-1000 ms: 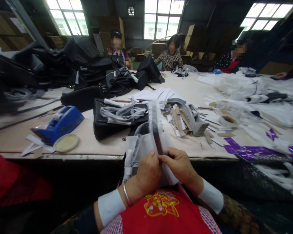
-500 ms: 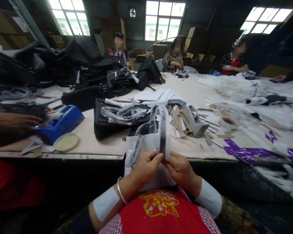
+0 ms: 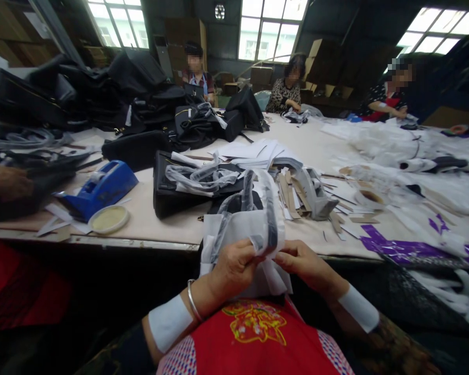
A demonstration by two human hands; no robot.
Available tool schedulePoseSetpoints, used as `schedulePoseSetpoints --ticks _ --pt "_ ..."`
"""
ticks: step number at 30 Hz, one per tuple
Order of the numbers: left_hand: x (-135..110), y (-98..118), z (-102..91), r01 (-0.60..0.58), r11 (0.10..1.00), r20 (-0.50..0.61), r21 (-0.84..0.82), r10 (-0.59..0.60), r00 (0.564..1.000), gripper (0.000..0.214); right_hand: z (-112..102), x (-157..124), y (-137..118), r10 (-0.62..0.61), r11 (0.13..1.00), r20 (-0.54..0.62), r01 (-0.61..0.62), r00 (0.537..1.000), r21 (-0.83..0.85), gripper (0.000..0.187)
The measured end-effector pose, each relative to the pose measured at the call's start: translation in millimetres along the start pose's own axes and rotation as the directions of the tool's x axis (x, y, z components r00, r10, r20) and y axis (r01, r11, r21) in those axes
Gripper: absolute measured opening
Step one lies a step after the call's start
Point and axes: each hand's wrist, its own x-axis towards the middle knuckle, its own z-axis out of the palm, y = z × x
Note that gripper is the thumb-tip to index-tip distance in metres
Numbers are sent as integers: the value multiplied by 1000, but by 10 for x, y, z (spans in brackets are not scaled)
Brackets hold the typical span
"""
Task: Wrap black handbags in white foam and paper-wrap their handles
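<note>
Obs., from beside the bench; clock bearings are taken from the hands, 12 being straight across the table.

- Left hand [image 3: 234, 268]: fingers curled shut, pinching a fold of white paper [image 3: 234, 226] against the black handle [image 3: 272, 225]. Silver bangle [image 3: 193, 302] on that wrist.
- Right hand [image 3: 305, 264]: close by at 3 o'clock, fingertips nipping the same paper where it trails off below the handle. The hands are nearly together, not touching.
- The handle stands up in a loop over the person's lap, just short of the table edge [image 3: 121, 242]. It is held near the body, probably so that both hands can keep the paper taut around it.
- 12 o'clock: black bag [image 3: 172, 195] on the table, its straps in clear film.
- 1 o'clock: loose cardboard strips [image 3: 291, 190], apparently kept within reach.
- 10 o'clock: blue tape dispenser [image 3: 101, 186], round lid [image 3: 109, 219] just beside it.
- 9 o'clock, far off: a co-worker's hand [image 3: 5, 182] resting on dark goods.
- 3 o'clock: purple scraps [image 3: 398, 249].
</note>
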Motion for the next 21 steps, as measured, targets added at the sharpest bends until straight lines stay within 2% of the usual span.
schedulePoseSetpoints --ticks 2,4,6,8,10,11,12,14,15,16,18,19,21 --pt "-29 -26 -14 -100 991 115 84 90 989 25 1 -6 -13 100 976 16 -101 995 191 38" --pt "-50 -47 -20 -153 971 187 185 118 975 26 58 5 -8 179 928 -16 -163 984 335 37" --pt "-54 -51 -33 -138 965 212 222 90 973 27 134 24 -7 225 875 -66 -172 972 453 35" --pt "-42 -32 -59 -52 989 187 136 26 982 23 193 39 -21 217 868 -112 -139 970 477 34" --pt "-20 -1 -80 131 985 158 -108 -114 981 23 225 47 -39 120 944 -168 -60 978 326 28" --pt "-9 14 -79 251 930 164 -269 -213 963 29 237 48 -43 36 983 -195 0 980 181 24" --pt "2 27 -68 369 828 188 -423 -318 929 36 248 48 -40 -67 997 -207 70 976 8 21" --pt "23 43 -17 523 571 229 -633 -507 831 46 278 47 -13 -278 918 -182 205 943 -340 19" --pt "32 48 15 544 481 227 -688 -569 790 47 295 47 9 -362 841 -157 249 919 -480 21" --pt "42 52 46 540 441 203 -716 -609 767 46 309 46 31 -423 766 -138 272 896 -583 24" --pt "57 62 83 506 491 116 -709 -627 770 41 313 42 59 -475 685 -136 269 869 -677 29" --pt "60 68 86 484 561 65 -672 -606 793 36 297 38 59 -465 700 -156 254 872 -667 29" --pt "53 79 63 411 744 -32 -526 -500 865 27 226 29 34 -359 827 -191 216 914 -519 27"
